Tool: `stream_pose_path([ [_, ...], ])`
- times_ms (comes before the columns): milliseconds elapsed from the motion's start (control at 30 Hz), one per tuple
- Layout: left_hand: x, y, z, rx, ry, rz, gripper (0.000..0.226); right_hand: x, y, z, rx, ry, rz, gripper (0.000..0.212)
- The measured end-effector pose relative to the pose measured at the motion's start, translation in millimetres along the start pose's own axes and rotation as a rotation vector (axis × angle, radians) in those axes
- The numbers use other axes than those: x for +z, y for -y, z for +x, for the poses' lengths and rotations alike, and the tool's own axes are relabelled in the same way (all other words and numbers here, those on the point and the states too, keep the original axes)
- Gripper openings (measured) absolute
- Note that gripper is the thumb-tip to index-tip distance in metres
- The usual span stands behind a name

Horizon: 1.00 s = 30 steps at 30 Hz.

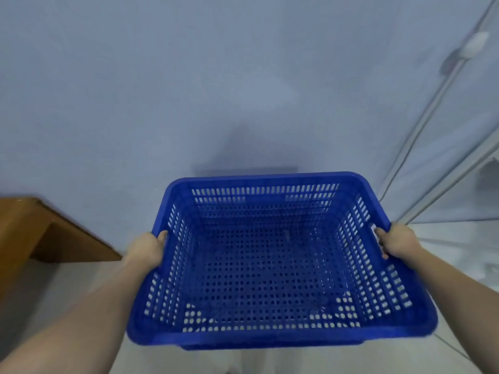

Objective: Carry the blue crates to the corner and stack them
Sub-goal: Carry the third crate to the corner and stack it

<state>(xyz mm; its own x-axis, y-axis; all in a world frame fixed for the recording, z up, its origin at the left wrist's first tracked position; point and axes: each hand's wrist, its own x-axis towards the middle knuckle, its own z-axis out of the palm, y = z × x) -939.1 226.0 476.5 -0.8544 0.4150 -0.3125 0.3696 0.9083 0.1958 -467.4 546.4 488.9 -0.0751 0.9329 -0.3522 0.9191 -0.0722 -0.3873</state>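
A blue perforated plastic crate [272,265] is held in the air in front of me, open side up and with nothing inside. My left hand [147,249] grips its left rim with the fingers hooked over the edge. My right hand [395,240] holds the right rim at the handle slot. The crate tilts slightly, its far edge close to a pale blue wall [189,90]. No other crate is in view.
A brown wooden piece of furniture [35,233] stands low at the left against the wall. At the right, white conduit pipes [432,109] and a cable run down the wall toward the corner. A light tiled floor [464,265] lies below.
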Motion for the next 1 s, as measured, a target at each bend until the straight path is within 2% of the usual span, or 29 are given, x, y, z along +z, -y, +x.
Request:
stream_pose_path([
  [100,6.7,-1.2,7.5,-0.022,0.000,0.001,0.058,6.3,5.9,8.0,0.007,-0.023,0.001,0.041],
  [233,-0.8,-10.6,18.8,0.083,0.022,0.190,0.042,6.4,15.5,17.4,0.001,-0.026,-0.024,0.037],
  [400,-7.7,-20.2,28.7,0.079,0.043,0.211,0.055,7.2,34.2,40.2,-0.022,-0.024,-0.035,0.035],
  [533,-4.9,-21.0,47.9,0.016,0.023,0.088,0.052,5.3,49.0,58.9,-0.039,-0.032,-0.057,0.034],
  [600,-3.9,-26.9,57.2,0.001,0.009,0.079,0.043,6.2,51.5,66.2,-0.036,-0.033,-0.056,0.034],
  [733,0.0,-40.0,80.3,-0.035,-0.052,-0.030,0.054,8.0,59.9,83.0,-0.031,-0.033,-0.044,0.036],
  [900,-10.4,-59.2,105.3,0.032,0.007,0.107,0.028,10.5,77.6,109.8,-0.036,-0.050,-0.031,0.038],
  [1000,-15.0,-62.6,117.7,0.070,0.038,0.239,0.046,7.4,91.2,120.8,-0.035,-0.029,-0.027,0.037],
])
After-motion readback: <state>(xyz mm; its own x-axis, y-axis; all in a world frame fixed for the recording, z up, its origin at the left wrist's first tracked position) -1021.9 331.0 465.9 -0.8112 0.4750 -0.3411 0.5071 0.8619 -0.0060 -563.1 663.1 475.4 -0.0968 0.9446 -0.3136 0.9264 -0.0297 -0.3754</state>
